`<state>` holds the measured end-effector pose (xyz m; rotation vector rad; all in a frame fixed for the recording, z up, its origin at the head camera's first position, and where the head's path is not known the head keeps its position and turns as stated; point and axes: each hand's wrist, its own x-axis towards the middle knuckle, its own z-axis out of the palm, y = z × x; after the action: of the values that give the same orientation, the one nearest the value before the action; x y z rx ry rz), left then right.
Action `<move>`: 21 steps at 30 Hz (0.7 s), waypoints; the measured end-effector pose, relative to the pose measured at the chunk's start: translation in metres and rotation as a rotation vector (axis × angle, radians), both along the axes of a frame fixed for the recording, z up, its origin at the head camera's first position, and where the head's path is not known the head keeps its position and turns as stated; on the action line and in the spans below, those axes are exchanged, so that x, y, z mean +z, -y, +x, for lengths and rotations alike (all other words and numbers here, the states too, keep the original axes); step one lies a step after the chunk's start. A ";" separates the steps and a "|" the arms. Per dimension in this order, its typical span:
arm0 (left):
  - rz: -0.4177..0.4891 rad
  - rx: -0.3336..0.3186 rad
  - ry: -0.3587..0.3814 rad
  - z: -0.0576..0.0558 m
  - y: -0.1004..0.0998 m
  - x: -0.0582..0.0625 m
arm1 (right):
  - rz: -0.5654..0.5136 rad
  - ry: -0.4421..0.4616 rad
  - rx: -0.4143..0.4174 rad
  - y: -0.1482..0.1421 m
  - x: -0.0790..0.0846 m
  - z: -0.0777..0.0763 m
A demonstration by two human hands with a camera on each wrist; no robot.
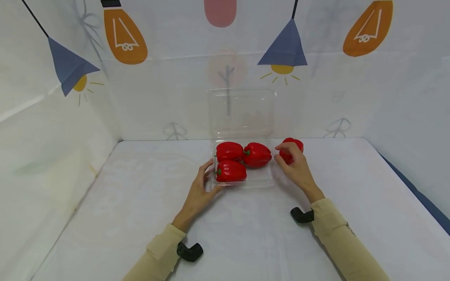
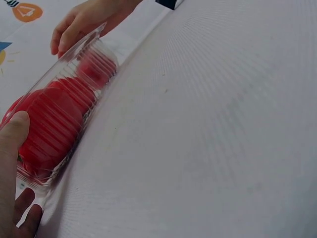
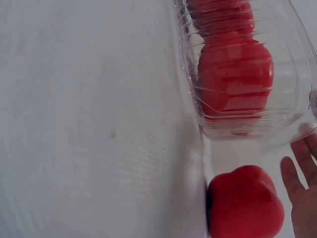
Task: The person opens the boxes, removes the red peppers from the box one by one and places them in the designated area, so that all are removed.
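A clear plastic clamshell box lies with its lid raised at the back. Three red bell peppers are inside, two at the left and one at the back middle. My left hand grips the box's front left corner, thumb on the front wall and fingers along the left side. Near the box's right rim, my right hand has its fingers loosely extended; in the right wrist view the fingertips are by the rim. Another red bell pepper sits outside the box, beside the right hand and apart from its fingers.
A white table lies under everything. White cloth with printed lamps and bulbs hangs behind it, close to the raised lid. Black wrist devices sit on both sleeves.
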<state>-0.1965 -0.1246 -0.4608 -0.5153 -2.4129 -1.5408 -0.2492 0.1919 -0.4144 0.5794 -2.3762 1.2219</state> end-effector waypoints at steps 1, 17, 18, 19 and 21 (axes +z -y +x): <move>-0.004 0.002 -0.001 0.001 0.000 0.001 | 0.013 0.023 0.000 0.000 0.001 0.000; -0.015 0.013 0.011 0.003 -0.001 0.008 | 0.152 0.112 0.237 0.010 0.013 -0.001; -0.014 0.010 0.023 0.003 0.000 0.006 | 0.153 0.116 0.237 0.011 0.013 0.000; -0.012 0.006 0.031 0.002 0.000 0.005 | 0.157 0.119 0.235 0.011 0.013 0.000; -0.008 0.002 0.043 0.002 0.000 0.003 | 0.171 0.122 0.229 0.013 0.013 0.003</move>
<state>-0.1949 -0.1250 -0.4581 -0.4867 -2.4518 -1.5571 -0.2466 0.1790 -0.4014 0.8751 -2.5915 1.1835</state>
